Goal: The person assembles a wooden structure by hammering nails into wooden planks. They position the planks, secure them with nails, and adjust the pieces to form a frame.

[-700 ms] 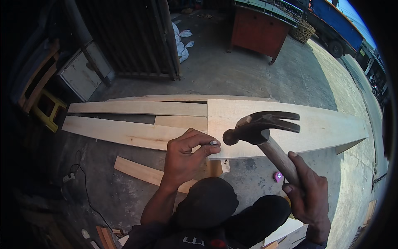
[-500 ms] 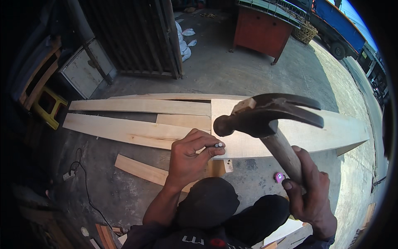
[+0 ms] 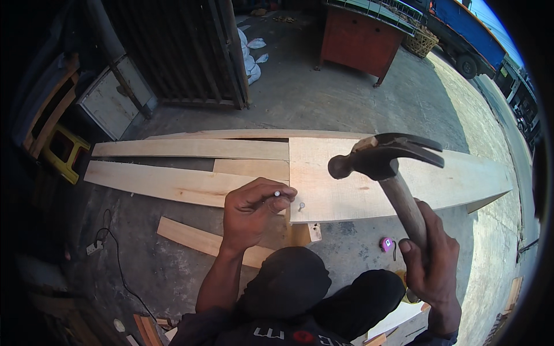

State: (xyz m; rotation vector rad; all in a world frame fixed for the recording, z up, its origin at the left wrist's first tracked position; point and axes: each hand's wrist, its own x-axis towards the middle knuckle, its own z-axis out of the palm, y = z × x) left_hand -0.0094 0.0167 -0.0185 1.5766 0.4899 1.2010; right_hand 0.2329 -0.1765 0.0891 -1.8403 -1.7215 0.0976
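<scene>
- Lying crosswise at the centre, reaching off to the right: wide pale board [image 3: 358, 199].
- Hanging above the board and covering part of it: claw hammer [image 3: 398, 187], pointing its striking face leftward and its claw rightward.
- Wrapping closed around the handle and concealing part of it: right hand [image 3: 433, 262], curling most fingers out of sight behind the grip.
- Pinching a loose nail [image 3: 277, 194] between thumb and fingers at the board's left end: left hand [image 3: 251, 213], hiding most of the shank; touching the board or not, impossible to tell.
- Standing in the board's near left corner, just right of the left fingertips, well apart from the right hand: projecting nail [image 3: 301, 206], leaving its depth unclear.
</scene>
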